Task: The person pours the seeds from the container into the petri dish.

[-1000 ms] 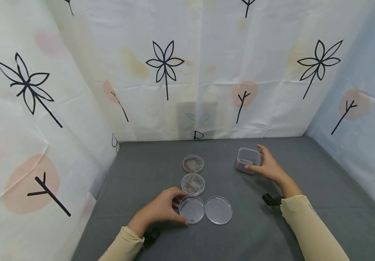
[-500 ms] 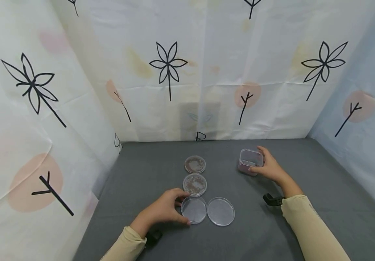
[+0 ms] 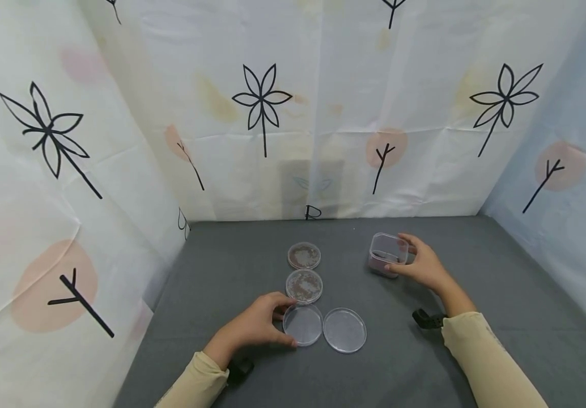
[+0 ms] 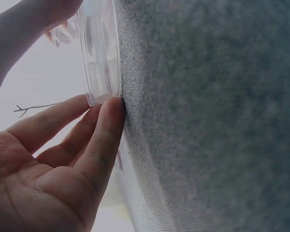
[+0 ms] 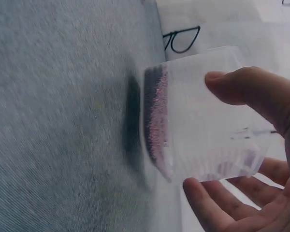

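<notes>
My left hand [image 3: 257, 323] holds a clear round petri dish [image 3: 303, 324] by its rim, thumb at the near side and fingers at the far left. In the left wrist view, the fingertips touch the edge of this petri dish [image 4: 100, 53], which lies close to the grey cloth. At the right, my right hand [image 3: 423, 263] grips a clear square plastic container [image 3: 389, 255]. Pinkish-brown granules [image 5: 158, 116] lie along the bottom of it in the right wrist view. A dark shadow shows beside its base there, so it seems just off the cloth.
A second clear dish [image 3: 345, 330] lies right beside the held one. Beyond them stand two dishes with brownish granules, a nearer dish [image 3: 304, 286] and a farther dish [image 3: 304, 255]. Patterned white curtains [image 3: 323, 130] bound the grey tabletop [image 3: 221, 255] at back and sides.
The container and my right hand have shifted slightly left, and the container seems raised a little. The dish in my left hand and the granule dish beyond it have slid slightly away.
</notes>
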The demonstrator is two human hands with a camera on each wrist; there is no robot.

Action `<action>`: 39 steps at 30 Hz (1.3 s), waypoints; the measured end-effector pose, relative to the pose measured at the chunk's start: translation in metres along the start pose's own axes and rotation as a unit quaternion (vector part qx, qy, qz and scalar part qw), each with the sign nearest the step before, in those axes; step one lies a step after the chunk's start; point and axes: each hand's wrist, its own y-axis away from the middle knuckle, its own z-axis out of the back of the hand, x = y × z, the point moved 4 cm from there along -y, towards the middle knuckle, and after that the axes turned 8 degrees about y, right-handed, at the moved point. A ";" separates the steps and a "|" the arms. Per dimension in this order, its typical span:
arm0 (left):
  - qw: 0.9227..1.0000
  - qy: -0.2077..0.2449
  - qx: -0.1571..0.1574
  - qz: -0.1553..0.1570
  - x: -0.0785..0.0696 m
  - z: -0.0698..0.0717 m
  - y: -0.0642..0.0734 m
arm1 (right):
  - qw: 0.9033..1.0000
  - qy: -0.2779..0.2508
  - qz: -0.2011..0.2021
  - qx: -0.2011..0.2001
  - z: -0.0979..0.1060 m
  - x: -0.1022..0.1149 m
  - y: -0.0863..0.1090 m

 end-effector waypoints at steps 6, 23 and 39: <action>1.000 0.000 -0.001 0.004 0.001 0.001 -0.002 | 0.998 -0.010 0.054 -0.034 -0.006 0.020 0.010; 1.000 -0.025 0.010 0.014 0.002 0.004 -0.014 | 0.970 0.043 0.230 -0.074 -0.032 0.082 0.026; 0.999 -0.027 0.017 0.015 0.002 0.007 -0.014 | 0.915 0.169 0.356 -0.084 -0.066 0.133 0.039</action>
